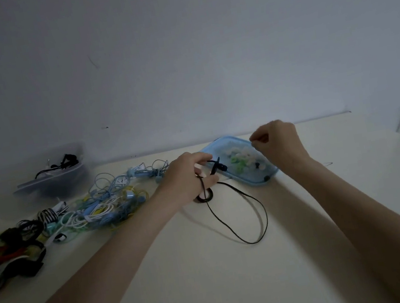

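Observation:
My left hand (187, 177) grips a black earphone (216, 167) and its thin black cable (242, 213), which is wound round the fingers and trails in a long loop across the white table (216, 282). A small black coil of the cable lies under that hand. Above the blue tray (252, 181) of small ear tips, my right hand (280, 142) hovers with its fingers curled, thumb and forefinger pinched together. Whether they hold a tiny tip is too small to tell.
A tangled heap of blue, white and yellow earphone cables (111, 201) lies left of my hands. Further left are black, red and striped cables (15, 245). A clear plastic box (51, 177) with black earphones stands at the back left by the wall.

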Demonstrator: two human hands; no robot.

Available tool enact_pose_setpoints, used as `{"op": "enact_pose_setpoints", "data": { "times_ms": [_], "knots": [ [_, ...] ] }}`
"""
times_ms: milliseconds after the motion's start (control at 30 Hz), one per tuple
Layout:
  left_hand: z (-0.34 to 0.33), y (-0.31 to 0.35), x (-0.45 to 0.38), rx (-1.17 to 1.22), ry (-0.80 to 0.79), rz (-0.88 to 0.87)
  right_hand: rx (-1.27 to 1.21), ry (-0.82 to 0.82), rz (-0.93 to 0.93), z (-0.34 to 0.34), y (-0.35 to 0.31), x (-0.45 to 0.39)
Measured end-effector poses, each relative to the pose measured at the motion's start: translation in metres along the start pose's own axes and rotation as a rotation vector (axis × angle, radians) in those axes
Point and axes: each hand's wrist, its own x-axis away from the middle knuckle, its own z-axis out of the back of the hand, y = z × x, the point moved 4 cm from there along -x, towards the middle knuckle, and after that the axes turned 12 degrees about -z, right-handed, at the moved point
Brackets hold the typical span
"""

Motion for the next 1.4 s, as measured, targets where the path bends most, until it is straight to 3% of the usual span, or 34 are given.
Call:
{"op": "enact_pose_setpoints", "data": {
  "times_ms": [133,267,500,600,800,967,1233,1400],
  "knots": [
    [0.019,-0.014,0.018,0.036,-0.009,0.018,-0.318,-0.160,0.095,-0.013,-0.044,0.026],
    [0.026,-0.021,0.028,0.014,-0.039,0.013,-0.444,-0.385,0.101,-0.047,-0.063,0.052],
    [0.026,-0.029,0.034,-0.178,0.091,0.016,-0.370,-0.346,0.102,-0.061,-0.049,0.058],
    [0.026,-0.028,0.035,-0.366,0.068,-0.001,-0.326,-0.328,0.145,-0.067,-0.052,0.061],
    [0.032,-0.026,0.040,-0.016,0.216,-0.030,-0.629,-0.502,0.026,-0.067,-0.055,0.067],
    [0.038,-0.020,0.038,0.083,0.362,-0.098,-0.909,-0.638,-0.163,-0.068,-0.051,0.068],
    [0.025,-0.031,0.037,0.592,0.429,0.081,-0.831,-0.526,-0.140,-0.064,-0.052,0.069],
    [0.028,-0.035,0.037,0.553,0.433,0.067,-0.844,-0.470,-0.106,-0.058,-0.053,0.064]
  ]
}}
